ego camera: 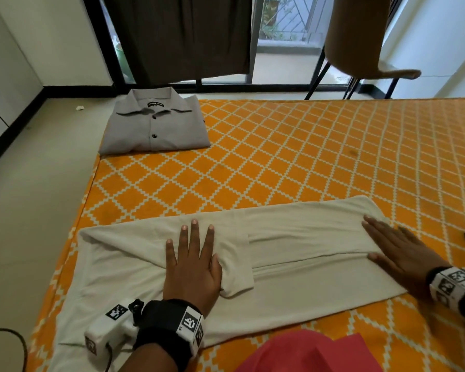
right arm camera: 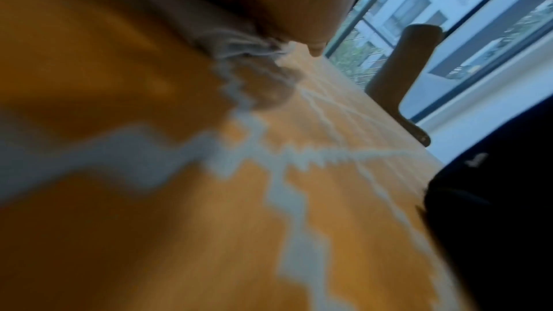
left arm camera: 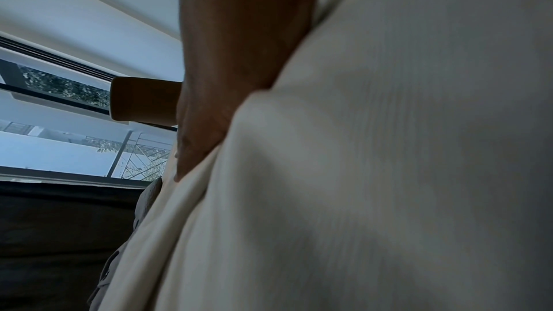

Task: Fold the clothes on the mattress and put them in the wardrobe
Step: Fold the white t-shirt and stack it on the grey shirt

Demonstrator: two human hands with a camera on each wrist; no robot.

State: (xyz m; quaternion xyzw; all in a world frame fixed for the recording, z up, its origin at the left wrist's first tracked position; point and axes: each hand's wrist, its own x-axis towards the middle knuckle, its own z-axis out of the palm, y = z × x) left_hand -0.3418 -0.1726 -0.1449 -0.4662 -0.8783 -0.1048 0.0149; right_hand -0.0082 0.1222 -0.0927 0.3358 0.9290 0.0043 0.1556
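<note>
Cream garment (ego camera: 293,251): lies flat on the near part of the mattress (ego camera: 306,157), already narrowed to a long strip with a sleeve folded in over the body.
Long axis: left to right across the person, parallel to the near mattress edge.
Left hand (ego camera: 191,264): palm down on the folded-in sleeve, left of the strip's middle – fingers (ego camera: 194,234) straight and spread, pressing, gripping nothing. The left wrist view shows only palm on cream cloth.
Right hand (ego camera: 397,253): flat on the right end of the strip, fingers (ego camera: 373,224) straight and pointing in toward the middle, nothing pinched. The right wrist view is blurred, with cloth bunched at the hand's edge.
Key relation: the right end lies directly under the right hand; the left end lies well left of the left hand. So the right hand is nearer an end.
Step, as judged: smoothing before a fold along the long axis – probably right end carried over toward the left.
Risk: the sleeve may slip out if the left hand lifts early.
Grey shirt (ego camera: 156,124): folded, at the far left corner of the mattress, not put away.
Pink cloth (ego camera: 306,353): at the bottom edge, nearest the person.
</note>
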